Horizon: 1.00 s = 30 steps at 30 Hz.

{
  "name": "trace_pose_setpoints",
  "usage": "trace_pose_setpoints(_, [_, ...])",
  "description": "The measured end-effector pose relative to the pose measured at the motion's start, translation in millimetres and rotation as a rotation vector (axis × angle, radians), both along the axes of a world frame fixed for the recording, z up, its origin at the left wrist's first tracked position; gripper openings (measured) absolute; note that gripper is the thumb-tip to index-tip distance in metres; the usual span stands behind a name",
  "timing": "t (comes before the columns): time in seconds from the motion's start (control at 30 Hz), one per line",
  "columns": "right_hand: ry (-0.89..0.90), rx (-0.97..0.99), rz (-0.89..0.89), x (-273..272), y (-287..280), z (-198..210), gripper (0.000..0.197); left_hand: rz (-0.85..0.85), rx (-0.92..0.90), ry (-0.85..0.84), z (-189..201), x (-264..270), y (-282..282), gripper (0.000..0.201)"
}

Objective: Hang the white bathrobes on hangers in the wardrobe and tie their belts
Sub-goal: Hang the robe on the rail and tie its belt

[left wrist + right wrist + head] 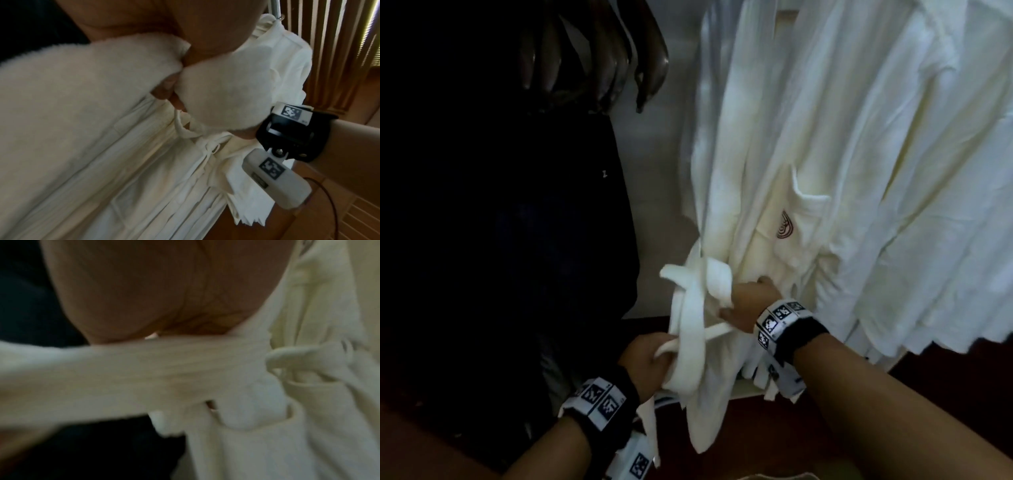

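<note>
Two white bathrobes hang in the wardrobe: the nearer bathrobe (739, 178), with a dark red emblem on its pocket (786, 224), and a second bathrobe (914, 171) to its right. The nearer robe's white belt (693, 308) is half knotted at the waist. My left hand (650, 359) grips one belt end low down, fingers curled round it. My right hand (748, 301) pinches the other belt strand at the knot, against the robe's front. The left wrist view shows the belt (224, 91) wrapped over my fingers (164, 87); in the blurred right wrist view the belt (156, 368) stretches across below my palm.
Several dark wooden hangers (599, 58) hang empty at the upper left. Below them is a dark garment (517, 222). The wardrobe's pale back wall (664, 164) shows between it and the robes. A dark wooden floor panel (774, 428) lies below.
</note>
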State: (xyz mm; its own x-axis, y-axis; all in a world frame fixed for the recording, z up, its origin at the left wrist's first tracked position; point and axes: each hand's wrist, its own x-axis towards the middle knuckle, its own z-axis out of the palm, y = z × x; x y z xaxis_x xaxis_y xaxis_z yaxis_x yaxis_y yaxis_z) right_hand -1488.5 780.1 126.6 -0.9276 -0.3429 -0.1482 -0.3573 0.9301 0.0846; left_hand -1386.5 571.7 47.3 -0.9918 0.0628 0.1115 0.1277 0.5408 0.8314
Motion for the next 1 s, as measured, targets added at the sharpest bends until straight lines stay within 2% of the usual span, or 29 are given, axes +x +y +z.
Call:
trace_pose_setpoints(0.07, [-0.139, -0.044, -0.078, 8.0, -5.2, -0.6, 0.072, -0.049, 0.039, 0.007, 7.5, -4.2, 3.5, 0.038])
trace_pose_setpoints(0.13, [-0.285, -0.025, -0.126, 13.8, -7.4, 4.6, 0.083, -0.091, 0.105, 0.015, 14.7, -9.7, 6.6, 0.016])
trace_pose_setpoints(0.23, [-0.311, 0.14, -0.096, 27.8, -1.1, 6.4, 0.067, -0.153, 0.145, 0.043, 23.3, -15.4, 11.9, 0.025])
trace_pose_setpoints(0.3, [-0.283, 0.244, -0.089, 33.4, 1.2, 6.2, 0.065, -0.218, 0.131, 0.046, 28.6, -15.0, 18.1, 0.026])
trace_pose_setpoints(0.33, [-0.276, 0.198, -0.115, 32.1, 3.0, 4.0, 0.064, -0.241, 0.128, 0.051, 30.1, -15.3, 20.6, 0.024])
trace_pose_setpoints(0.4, [-0.197, -0.084, -0.127, 27.3, 11.1, 1.1, 0.051, -0.218, 0.147, 0.044, 31.2, -18.5, 22.8, 0.015])
trace_pose_setpoints(0.43, [-0.066, -0.266, -0.111, 27.1, 16.8, 0.0, 0.037, -0.189, 0.186, 0.03, 32.0, -21.0, 22.1, 0.011])
trace_pose_setpoints(0.5, [0.234, -0.559, -0.076, 35.4, 31.8, -5.8, 0.016, -0.155, 0.279, -0.002, 32.2, -27.6, 18.6, 0.025])
trace_pose_setpoints(0.53, [0.317, -0.592, -0.075, 42.5, 38.3, -11.8, 0.02, -0.139, 0.304, -0.019, 31.7, -30.6, 17.6, 0.031])
trace_pose_setpoints(0.57, [0.298, -0.569, -0.107, 51.1, 42.5, -18.5, 0.027, -0.136, 0.327, -0.033, 34.1, -31.7, 17.6, 0.032])
trace_pose_setpoints(0.6, [0.206, -0.527, -0.158, 56.0, 46.7, -30.7, 0.032, -0.148, 0.342, -0.045, 38.1, -32.5, 18.5, 0.029])
trace_pose_setpoints(0.67, [-0.098, -0.492, -0.3, 63.2, 50.0, -55.0, 0.025, -0.203, 0.376, -0.078, 48.8, -34.4, 24.8, 0.014])
trace_pose_setpoints(0.7, [-0.217, -0.57, -0.326, 65.6, 48.5, -61.5, 0.031, -0.256, 0.395, -0.094, 54.5, -35.4, 28.8, 0.011])
trace_pose_setpoints(0.73, [-0.287, -0.707, -0.291, 68.1, 45.2, -64.7, 0.049, -0.325, 0.413, -0.091, 59.3, -35.8, 33.2, 0.011])
trace_pose_setpoints(0.77, [-0.314, -0.86, -0.237, 70.0, 39.6, -63.9, 0.063, -0.378, 0.403, -0.077, 66.2, -35.6, 38.3, 0.015])
trace_pose_setpoints(0.8, [-0.287, -0.993, -0.192, 69.6, 33.3, -61.6, 0.066, -0.425, 0.382, -0.073, 71.0, -37.2, 42.5, 0.02])
trace_pose_setpoints(0.87, [-0.202, -1.193, -0.19, 62.9, 23.9, -48.5, 0.041, -0.465, 0.349, -0.05, 78.9, -47.8, 46.4, 0.024])
trace_pose_setpoints(0.93, [-0.17, -1.355, -0.276, 52.8, 23.1, -29.1, 0.017, -0.472, 0.332, -0.049, 88.2, -61.7, 45.9, 0.013])
trace_pose_setpoints(1.0, [-0.19, -1.411, -0.322, 44.0, 29.6, -13.3, 0.027, -0.457, 0.364, -0.038, 94.6, -81.0, 43.8, 0.016])
